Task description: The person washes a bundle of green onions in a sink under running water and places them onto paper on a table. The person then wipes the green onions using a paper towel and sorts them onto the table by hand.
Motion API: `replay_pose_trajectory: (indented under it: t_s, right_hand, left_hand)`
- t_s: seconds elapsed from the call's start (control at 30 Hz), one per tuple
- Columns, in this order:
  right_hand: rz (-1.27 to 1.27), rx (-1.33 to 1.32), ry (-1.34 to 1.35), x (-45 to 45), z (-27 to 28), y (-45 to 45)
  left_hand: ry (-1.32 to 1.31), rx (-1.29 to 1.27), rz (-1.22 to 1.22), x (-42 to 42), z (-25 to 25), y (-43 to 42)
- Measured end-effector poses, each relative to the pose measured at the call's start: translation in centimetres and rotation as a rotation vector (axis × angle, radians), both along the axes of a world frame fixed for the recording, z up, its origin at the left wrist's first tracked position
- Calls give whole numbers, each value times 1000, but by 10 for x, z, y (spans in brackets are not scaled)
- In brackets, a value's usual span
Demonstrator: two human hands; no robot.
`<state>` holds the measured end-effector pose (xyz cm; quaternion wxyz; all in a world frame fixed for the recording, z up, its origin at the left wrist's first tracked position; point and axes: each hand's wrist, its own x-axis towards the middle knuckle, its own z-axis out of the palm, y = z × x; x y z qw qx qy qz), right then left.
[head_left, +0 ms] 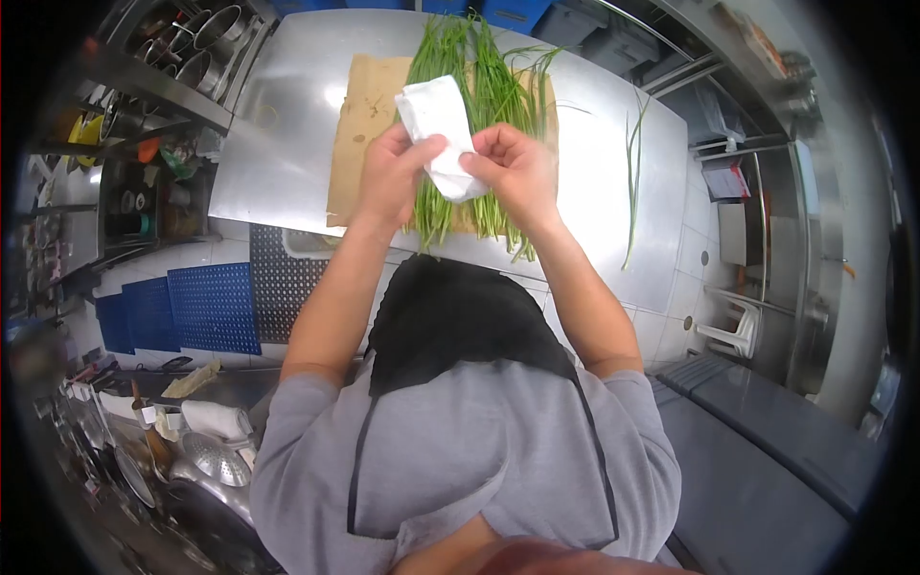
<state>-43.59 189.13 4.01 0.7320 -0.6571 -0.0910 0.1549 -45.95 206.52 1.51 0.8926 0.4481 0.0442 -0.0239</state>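
One folded white rectangular cloth (443, 125) (it may be thick paper; the weave is too small to tell) hangs between two bare hands, above a broad bundle of long, thin green stalks (511, 96). The left hand (391, 172) has its thumb pressed flat on the near face at the left edge, with the other fingers tucked behind, mostly hidden. The right hand (517, 171) pinches the lower right edge between thumb and forefinger, its remaining fingers curled; how tightly they close, I cannot tell. Beneath the stalks lies a flat brown cardboard-like sheet (356, 105) on a shiny stainless-steel table (278, 153), and a few loose green blades (633, 177) rest well apart on the right. The cloth looks light, soft and limp, likely to crease or unfold if held at one corner, so opposite edges, several layers caught together, seem the best hold. The stalks look slender and easily bruised, better gathered loosely near their lower ends.
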Motion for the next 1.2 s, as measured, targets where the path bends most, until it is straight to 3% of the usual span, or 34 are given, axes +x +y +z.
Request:
replay_pose_trajectory:
  t_s: [0.17,0.27,0.33,0.4,0.53,0.6,0.73,0.83,0.93,1.03,1.2]
  right_hand:
    - [77,19,192,-6,-15,-22]
    - [-14,-72,-91,-7,-15,-21]
    - [38,-114,-126,-7,-21,-30]
    - [-142,-150,-18,-11,-11,-45]
    - [-399,-928,-280,-18,-32,-136]
    - [-467,-1329,-143,-29,-47,-189]
    - [-520,-1513,-8,-51,-74,-260]
    - [-487,-1375,8,-46,-88,-282]
    - [-513,-569,434,-29,-75,-301]
    - [-476,284,665,-2,-75,-313]
    - [-175,410,547,33,-6,-247]
  left_hand:
    - [16,2,-80,-3,-2,6]
    - [-20,152,-168,-4,-11,3]
    - [47,430,-194,-2,-17,4]
    - [23,185,-36,2,-12,-6]
    - [77,-69,-4,1,-23,6]
    - [82,-170,-16,-4,-23,5]
    - [92,-271,-1,-17,-17,-12]
    - [96,-300,-4,-20,-16,-46]
    - [134,-273,-12,-18,-16,-82]
    - [212,-191,7,-18,-16,-121]
    - [244,-117,274,-17,-24,-167]
